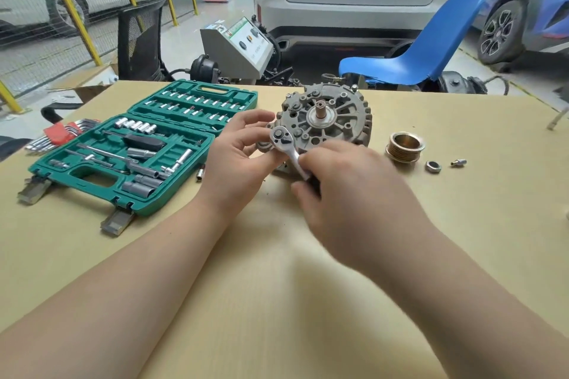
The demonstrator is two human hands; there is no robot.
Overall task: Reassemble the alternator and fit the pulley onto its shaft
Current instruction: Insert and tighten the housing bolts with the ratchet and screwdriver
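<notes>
The grey alternator point(329, 115) lies on the table with its bare shaft point(320, 109) pointing up. A chrome ratchet wrench point(284, 143) has its head over the alternator's near left edge. My right hand point(348, 194) grips the ratchet's handle. My left hand point(243, 151) is beside the ratchet head, with fingers curled around the alternator's left edge; the exact contact is hidden. The brass-coloured grooved pulley point(405, 146) sits on the table to the right of the alternator. A nut point(433, 167) and a small bolt point(458, 162) lie beside the pulley.
An open green socket set case point(138, 148) lies at the left, with hex keys in a red holder point(60, 134) beyond it. One loose socket point(200, 172) lies by the case. A blue chair point(425, 49) and parked cars stand behind the table.
</notes>
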